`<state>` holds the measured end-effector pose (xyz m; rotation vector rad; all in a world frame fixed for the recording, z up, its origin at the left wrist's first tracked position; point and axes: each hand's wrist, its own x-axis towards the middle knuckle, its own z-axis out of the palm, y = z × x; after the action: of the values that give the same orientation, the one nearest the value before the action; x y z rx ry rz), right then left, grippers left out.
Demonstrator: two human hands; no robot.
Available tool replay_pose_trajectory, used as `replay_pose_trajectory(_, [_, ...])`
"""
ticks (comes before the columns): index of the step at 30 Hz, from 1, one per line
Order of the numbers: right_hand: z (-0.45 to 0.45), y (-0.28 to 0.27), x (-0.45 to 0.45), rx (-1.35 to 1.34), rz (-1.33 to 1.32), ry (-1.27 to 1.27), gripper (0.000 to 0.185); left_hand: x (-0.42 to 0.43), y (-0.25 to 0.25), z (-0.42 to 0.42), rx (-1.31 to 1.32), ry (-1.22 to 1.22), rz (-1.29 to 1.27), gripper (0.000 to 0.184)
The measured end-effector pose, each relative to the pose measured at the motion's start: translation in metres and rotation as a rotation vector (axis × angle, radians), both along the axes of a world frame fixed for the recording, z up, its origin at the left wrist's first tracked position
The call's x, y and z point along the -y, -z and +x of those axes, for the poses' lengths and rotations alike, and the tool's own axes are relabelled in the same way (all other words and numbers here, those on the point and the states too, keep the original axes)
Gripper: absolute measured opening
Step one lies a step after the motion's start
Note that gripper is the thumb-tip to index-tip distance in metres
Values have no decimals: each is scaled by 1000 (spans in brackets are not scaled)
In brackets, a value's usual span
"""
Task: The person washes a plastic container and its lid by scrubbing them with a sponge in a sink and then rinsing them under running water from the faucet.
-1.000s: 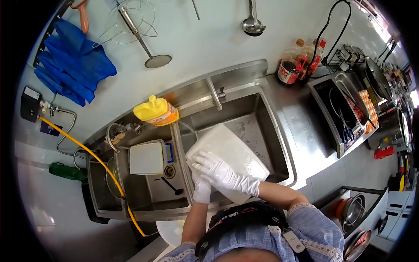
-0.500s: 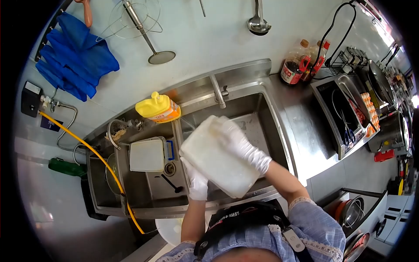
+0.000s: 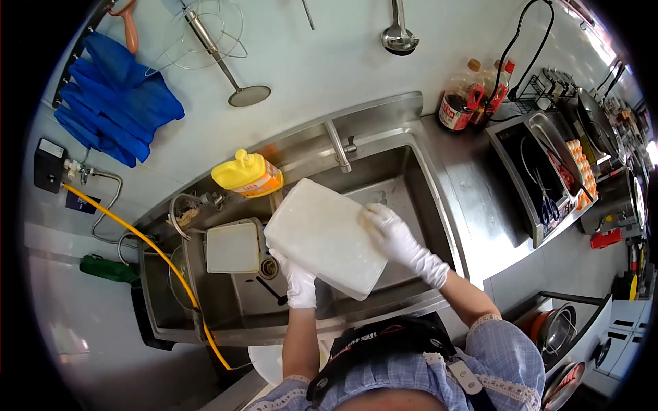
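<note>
A white rectangular plastic container (image 3: 325,236) is held tilted above the right sink basin, its broad flat face turned up. My left hand (image 3: 298,284), in a white glove, grips its lower left edge, some fingers hidden beneath. My right hand (image 3: 397,240), also gloved, presses against the container's right side with fingers bent together. Whatever may be under those fingers is hidden. In the left basin sit another white container (image 3: 233,247) and a black long-handled utensil (image 3: 272,290).
A steel faucet (image 3: 337,146) rises behind the right basin (image 3: 404,185). On the sink's back ledge stands a yellow jug (image 3: 248,174). A yellow hose (image 3: 161,255) crosses the left end. Sauce bottles (image 3: 462,99) and a tray of eggs (image 3: 579,171) are at right.
My right hand has slid from the container's upper face to its right side. The container has shifted slightly left and turned a little.
</note>
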<state>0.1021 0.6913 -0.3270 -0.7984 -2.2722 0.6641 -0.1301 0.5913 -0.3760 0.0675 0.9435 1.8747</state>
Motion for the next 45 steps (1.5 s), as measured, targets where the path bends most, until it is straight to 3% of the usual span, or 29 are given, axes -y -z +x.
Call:
replay_pose_trajectory(1, [-3,-6,11,27,116,30,43,-2,-2,1,18,-24,-14,69])
replay_pose_trajectory(4, [-18,-28,67,-14,151,-277,44,5,2,-3,124,-25,34,61])
replay_pose_trajectory(5, [-19,-21,64,-15,149,-272,44,5,5,-6,122,-20,31,61])
replay_pose_trajectory(6, [-22,-9,55,-429,-502,-182,42,4,8,-10,36,-22,26,57])
replay_pose_trajectory(8, [5,-28,10,60,86,-64,31,9,17,-15,-50,-30,17,53])
replay_pose_trajectory(9, [6,9,-5,-226,-143,170,27,9,21,-18,-20,-55,11,51])
replay_pose_trajectory(10, [10,9,-20,-473,-659,86,30,8,20,-20,9,-77,7,48])
replay_pose_trajectory(12, [9,13,-23,-861,-1154,45,41,6,20,-21,54,-52,-53,46])
replay_pose_trajectory(15, [7,13,-21,-1002,-1006,32,45,0,0,-3,225,-83,-183,42])
replay_pose_trajectory(17, [8,7,-17,-944,-937,93,43,-3,-4,2,341,-128,-249,41])
replay_pose_trajectory(20, [7,5,1,-815,-787,265,43,-5,27,-6,435,-60,-302,43])
replay_pose_trajectory(22, [0,10,26,-630,-393,358,41,-7,57,-17,500,-68,-263,43])
replay_pose_trajectory(24, [-1,-4,60,-496,-263,268,45,-5,98,-32,499,-2,-208,44])
replay_pose_trajectory(26, [5,-17,80,-329,-93,131,47,-2,92,-29,474,62,-171,45])
replay_pose_trajectory(29, [16,-14,79,-205,72,39,47,-8,27,9,303,-32,-193,43])
replay_pose_trajectory(33, [21,-29,61,-5,256,-59,57,-14,-1,32,111,-176,-221,45])
replay_pose_trajectory(37, [-8,-28,59,304,284,-129,51,-20,-8,53,-68,-171,-296,49])
replay_pose_trajectory(40, [-5,-37,59,257,282,-119,54,-15,-22,52,-21,-129,-142,50])
replay_pose_trajectory(42, [12,-37,57,211,183,-104,48,-18,-42,42,15,-183,-172,51])
replay_pose_trajectory(44, [25,-17,59,-356,-428,-22,38,-17,-44,32,58,-241,-207,52])
replay_pose_trajectory(45, [33,-12,57,-425,-598,-34,33,-17,-39,27,23,-231,-232,53])
